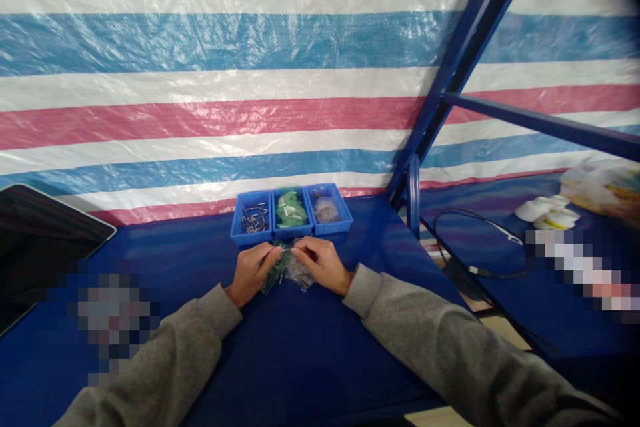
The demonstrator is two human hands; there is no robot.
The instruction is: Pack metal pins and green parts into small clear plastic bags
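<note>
My left hand and my right hand meet over the table, both with fingertips pinched. A thin, pale, metallic-looking piece spans the short gap between them; its kind is too small to make out. Just below my left fingers lies a green packet. Under my right hand is a clear plastic bag with slim metal pieces inside, partly covered by the fingers. Behind the hands stand three joined blue bins: the left bin holds loose metal rods, the middle bin green packets, the right bin clear bags.
A dark screen-like panel with a pale edge is at the left of the blue table. Blue metal posts rise at the right. Beyond them, a second surface carries a black cable, white rolls and a plastic bag.
</note>
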